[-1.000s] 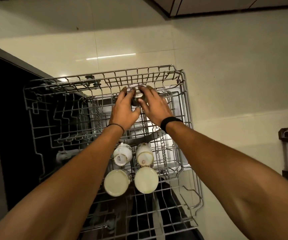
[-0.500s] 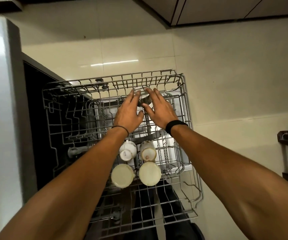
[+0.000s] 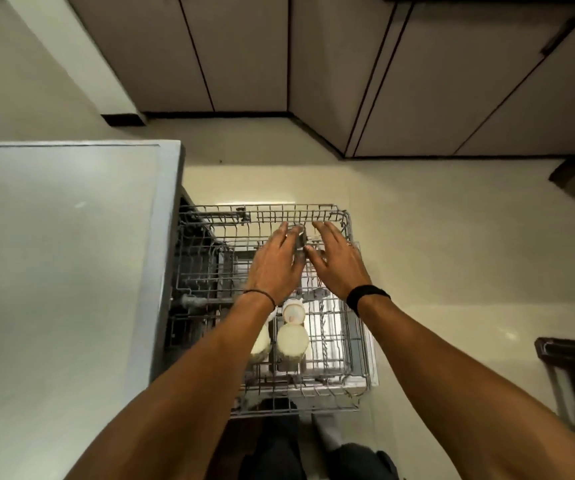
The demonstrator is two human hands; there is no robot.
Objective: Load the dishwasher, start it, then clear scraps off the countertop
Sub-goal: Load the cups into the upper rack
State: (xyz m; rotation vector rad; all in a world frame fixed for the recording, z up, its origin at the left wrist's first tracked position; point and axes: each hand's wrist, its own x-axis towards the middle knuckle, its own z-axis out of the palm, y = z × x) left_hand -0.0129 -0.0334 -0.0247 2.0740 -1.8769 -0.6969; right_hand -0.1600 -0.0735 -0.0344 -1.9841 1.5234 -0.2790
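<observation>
Both hands reach to the far end of the pulled-out dishwasher rack (image 3: pixel 317 213), with a small steel cup (image 3: pixel 299 238) standing between them. It sits just beside the left hand's (image 3: pixel 274 263) fingers (image 3: pixel 280 233) and just beyond the tip of the right hand's (image 3: pixel 339 263) thumb (image 3: pixel 313 254). The fingers of both hands are straight and a little spread. Neither hand is curled round the cup, and whether any finger actually touches it cannot be told. The flat hands on either side look meant to steady the cup in its slot among the wires, so that it does not tip. Its long axis seems to run roughly up and down, leaning slightly toward the far rim beyond the fingertips. Which way its mouth faces is too blurred to judge. Back behind the wrists, a white cup (image 3: pixel 293 311) and a pale round cup (image 3: pixel 293 342) already sit in a row, the pale one showing a flat round face upward, probably its base, so that water would drain. A second pale cup is half hidden under the left forearm. Much of the rack is unfilled, so loading is probably at an early stage. The countertop (image 3: pixel 54 254) lies well out past the left hand's little-finger side.
</observation>
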